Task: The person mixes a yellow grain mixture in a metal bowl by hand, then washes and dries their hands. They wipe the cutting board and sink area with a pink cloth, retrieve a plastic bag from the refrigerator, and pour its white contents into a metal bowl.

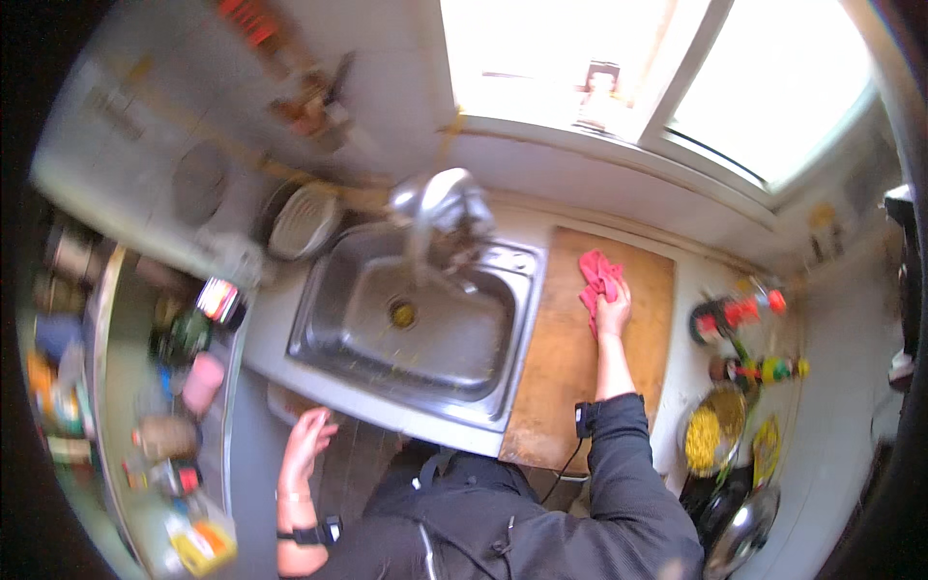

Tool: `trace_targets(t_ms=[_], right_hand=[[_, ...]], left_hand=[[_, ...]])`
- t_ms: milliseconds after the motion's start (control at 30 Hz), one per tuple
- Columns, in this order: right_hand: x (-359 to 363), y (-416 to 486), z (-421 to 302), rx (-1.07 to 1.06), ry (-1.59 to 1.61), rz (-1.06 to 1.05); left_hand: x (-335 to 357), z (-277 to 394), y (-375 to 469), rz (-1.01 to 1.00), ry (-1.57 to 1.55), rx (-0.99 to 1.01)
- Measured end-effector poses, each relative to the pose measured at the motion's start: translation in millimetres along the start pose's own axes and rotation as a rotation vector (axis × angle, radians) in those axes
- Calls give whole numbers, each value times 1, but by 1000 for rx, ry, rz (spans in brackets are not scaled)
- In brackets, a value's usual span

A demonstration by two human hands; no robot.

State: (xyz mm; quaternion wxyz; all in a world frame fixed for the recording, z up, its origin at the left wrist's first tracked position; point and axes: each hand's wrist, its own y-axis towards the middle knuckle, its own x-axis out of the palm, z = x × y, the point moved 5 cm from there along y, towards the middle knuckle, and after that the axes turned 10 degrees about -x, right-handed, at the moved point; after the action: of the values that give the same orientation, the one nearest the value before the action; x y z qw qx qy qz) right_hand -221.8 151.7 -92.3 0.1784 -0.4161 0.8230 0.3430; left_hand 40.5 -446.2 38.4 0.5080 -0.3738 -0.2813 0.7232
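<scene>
My right hand (613, 308) is closed on a bunched red cloth (600, 275), which lies against the upper part of a wooden board (558, 377) beside the sink. Nothing shows in my left hand (310, 435), which is raised in front of the counter's near edge, its fingers apart. Between the two hands lies a stainless steel sink (435, 341) with small yellowish scraps at its drain (402, 314) and along its near side. A curved metal faucet (442, 188) stands at the back of the sink.
Bottles (736, 315) and a bowl of yellow food (703, 435) stand right of the board, near a metal lid (743, 533). A white colander (308, 221) leans behind the sink's left corner. Shelves with jars and packets (167, 435) are at the left. A window (551, 58) is behind the counter.
</scene>
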Motion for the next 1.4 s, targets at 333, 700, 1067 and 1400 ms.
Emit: trace_targets(t_ms=[333, 700, 1067, 1400], right_hand=[[195, -211, -328, -92, 777, -741], [360, -336, -534, 879, 1580, -834], [219, -332, -382, 27, 758, -1033], [-279, -430, -262, 184, 292, -518]], left_hand=[[-43, -28, 1, 18, -84, 180], [-140, -75, 6, -38, -224, 69], [-126, -61, 81, -382, -23, 210], [28, 49, -50, -1128, -90, 233]])
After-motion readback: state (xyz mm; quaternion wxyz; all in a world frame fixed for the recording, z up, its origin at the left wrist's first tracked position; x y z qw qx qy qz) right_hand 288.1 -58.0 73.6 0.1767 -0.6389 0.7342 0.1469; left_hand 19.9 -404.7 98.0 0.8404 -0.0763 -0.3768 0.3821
